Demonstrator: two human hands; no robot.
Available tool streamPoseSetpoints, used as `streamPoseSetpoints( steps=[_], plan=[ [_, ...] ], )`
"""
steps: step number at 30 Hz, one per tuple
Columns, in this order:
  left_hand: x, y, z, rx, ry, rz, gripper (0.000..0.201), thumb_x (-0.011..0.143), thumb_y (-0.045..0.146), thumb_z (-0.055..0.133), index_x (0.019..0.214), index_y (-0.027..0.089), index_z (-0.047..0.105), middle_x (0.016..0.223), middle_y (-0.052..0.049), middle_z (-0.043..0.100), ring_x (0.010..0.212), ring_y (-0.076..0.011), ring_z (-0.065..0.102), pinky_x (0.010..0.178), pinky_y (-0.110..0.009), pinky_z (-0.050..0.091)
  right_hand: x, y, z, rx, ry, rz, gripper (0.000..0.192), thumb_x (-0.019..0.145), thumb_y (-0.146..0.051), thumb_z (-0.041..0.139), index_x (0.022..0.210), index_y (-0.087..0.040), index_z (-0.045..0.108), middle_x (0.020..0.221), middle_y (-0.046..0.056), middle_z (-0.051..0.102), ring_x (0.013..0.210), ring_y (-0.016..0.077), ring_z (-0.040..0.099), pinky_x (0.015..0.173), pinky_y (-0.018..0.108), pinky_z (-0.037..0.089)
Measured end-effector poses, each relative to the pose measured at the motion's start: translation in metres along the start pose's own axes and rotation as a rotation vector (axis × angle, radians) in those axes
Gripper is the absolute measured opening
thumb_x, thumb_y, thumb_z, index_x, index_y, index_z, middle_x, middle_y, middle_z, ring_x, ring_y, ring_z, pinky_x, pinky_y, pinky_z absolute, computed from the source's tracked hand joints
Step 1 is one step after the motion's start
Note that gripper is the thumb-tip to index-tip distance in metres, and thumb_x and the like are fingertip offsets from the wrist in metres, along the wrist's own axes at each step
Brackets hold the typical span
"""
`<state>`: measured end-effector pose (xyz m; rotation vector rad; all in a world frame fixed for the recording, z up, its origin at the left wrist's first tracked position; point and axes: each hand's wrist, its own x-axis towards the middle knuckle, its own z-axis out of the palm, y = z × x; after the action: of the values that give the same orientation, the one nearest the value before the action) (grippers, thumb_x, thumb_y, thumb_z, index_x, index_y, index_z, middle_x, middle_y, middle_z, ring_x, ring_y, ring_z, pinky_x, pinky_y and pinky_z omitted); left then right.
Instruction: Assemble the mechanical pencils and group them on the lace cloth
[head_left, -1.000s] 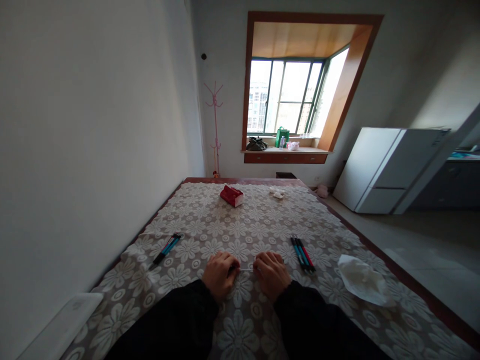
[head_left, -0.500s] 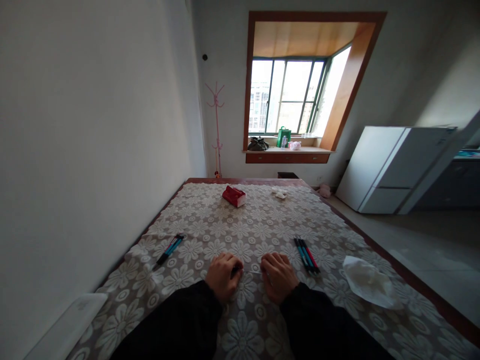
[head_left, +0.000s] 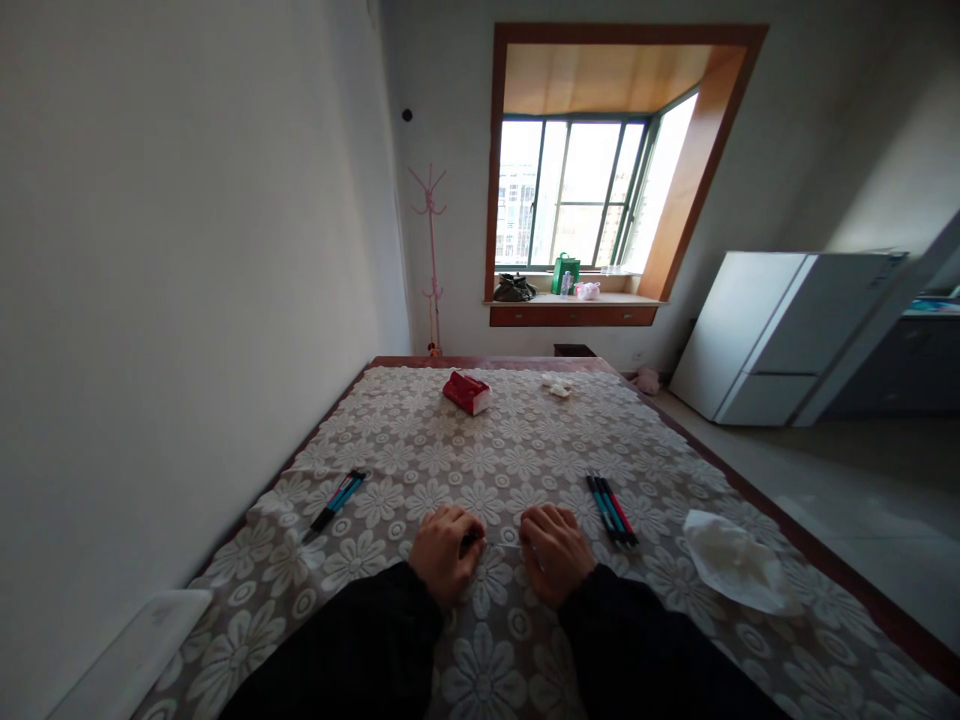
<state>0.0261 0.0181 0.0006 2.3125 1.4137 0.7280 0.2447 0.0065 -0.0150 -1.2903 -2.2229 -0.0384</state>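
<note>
My left hand (head_left: 448, 552) rests low over the flowered tablecloth (head_left: 480, 480), its fingers curled into a pinch. Opposite it, a short gap away, my right hand (head_left: 555, 553) is curled the same way. A thin pale line (head_left: 502, 545) spans the gap from one set of fingertips to the other; what it is cannot be made out. Right of my right hand lies a row of several pens (head_left: 611, 510), blue, black and red. Farther off on the left, a smaller group of pens (head_left: 337, 502) lies slanted.
Crumpled white tissue (head_left: 739, 565) lies at the right side, a white flat box-like object (head_left: 135, 655) at the near left. Toward the far end are a red tissue pack (head_left: 466, 393) and a small white scrap (head_left: 557, 386). A wall (head_left: 187, 300) borders the table's left edge.
Both hands hold nearly the same pose and place. The whole view has shifted very slightly; nothing on the table has visibly moved.
</note>
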Motion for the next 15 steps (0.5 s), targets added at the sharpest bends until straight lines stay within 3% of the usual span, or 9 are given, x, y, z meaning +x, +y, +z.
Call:
streamPoseSetpoints(
  steps=[15],
  plan=[
    [0.0005, 0.0003, -0.0003, 0.004, -0.009, -0.003, 0.010, 0.086, 0.023, 0.060, 0.091, 0.024, 0.069, 0.099, -0.002, 0.070, 0.101, -0.0224, 0.058, 0.090, -0.037, 0.038, -0.0003, 0.0001, -0.0013, 0.005, -0.014, 0.018, 0.011, 0.079, -0.012, 0.056, 0.085, -0.021, 0.058, 0.096, 0.004, 0.064, 0.093, 0.0206, 0.053, 0.089, 0.037, 0.033]
  ],
)
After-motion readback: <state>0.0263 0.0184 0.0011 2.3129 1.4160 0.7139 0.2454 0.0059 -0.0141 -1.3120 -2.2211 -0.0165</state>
